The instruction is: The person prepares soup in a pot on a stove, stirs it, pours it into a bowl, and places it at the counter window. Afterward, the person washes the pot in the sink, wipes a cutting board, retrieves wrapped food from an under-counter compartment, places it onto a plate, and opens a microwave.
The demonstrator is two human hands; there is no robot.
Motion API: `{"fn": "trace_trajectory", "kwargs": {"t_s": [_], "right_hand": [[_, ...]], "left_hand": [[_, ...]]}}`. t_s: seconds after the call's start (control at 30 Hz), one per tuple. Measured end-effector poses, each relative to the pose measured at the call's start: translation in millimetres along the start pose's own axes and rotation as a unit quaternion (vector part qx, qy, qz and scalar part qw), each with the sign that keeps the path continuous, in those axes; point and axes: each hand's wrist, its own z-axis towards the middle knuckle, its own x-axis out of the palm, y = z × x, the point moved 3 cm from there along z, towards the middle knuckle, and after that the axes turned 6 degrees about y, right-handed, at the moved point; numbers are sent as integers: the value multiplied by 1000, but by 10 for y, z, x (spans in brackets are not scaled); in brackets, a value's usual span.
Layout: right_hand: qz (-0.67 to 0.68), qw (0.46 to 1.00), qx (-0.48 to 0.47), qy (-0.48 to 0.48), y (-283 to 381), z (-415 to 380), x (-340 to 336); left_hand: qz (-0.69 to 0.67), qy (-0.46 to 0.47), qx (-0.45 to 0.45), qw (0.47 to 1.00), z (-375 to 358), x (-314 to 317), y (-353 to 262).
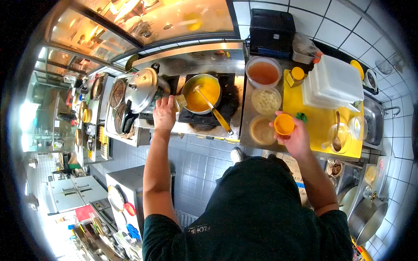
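Observation:
My left hand (164,114) grips a small clear spice jar (180,102), tipped sideways at the left rim of a pan. Yellow-orange liquid fills the pan (201,112), which sits on the stove burner. A utensil with a pale shaft (206,97) leans in the liquid. Over the pan's front right side extends a yellow handle (222,121); whether it belongs to pan or utensil I cannot tell. In my right hand (298,138) is a round orange-yellow lid (284,124), held above the counter beside a tub of beige liquid (262,130).
Left of the pan stands a large metal pressure cooker (141,89). Tubs of reddish liquid (263,71) and pale pieces (266,101) line the counter. A yellow board (292,102) bears a yellow-lidded jar (296,76), stacked white containers (335,82) and a bowl with a spoon (338,139).

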Motion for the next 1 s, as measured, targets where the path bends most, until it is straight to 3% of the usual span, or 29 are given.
{"fn": "trace_trajectory", "kwargs": {"t_s": [0.53,0.77,1.0], "right_hand": [[-6,1000,-23,7,-34,-58,0],[-20,999,-23,-12,10,-101,51],[-16,999,-12,-33,51,-152,-32]], "left_hand": [[140,11,103,985,227,-462,-164],[253,2,168,953,378,-628,-181],[325,36,178,928,514,-1014,-212]]}}
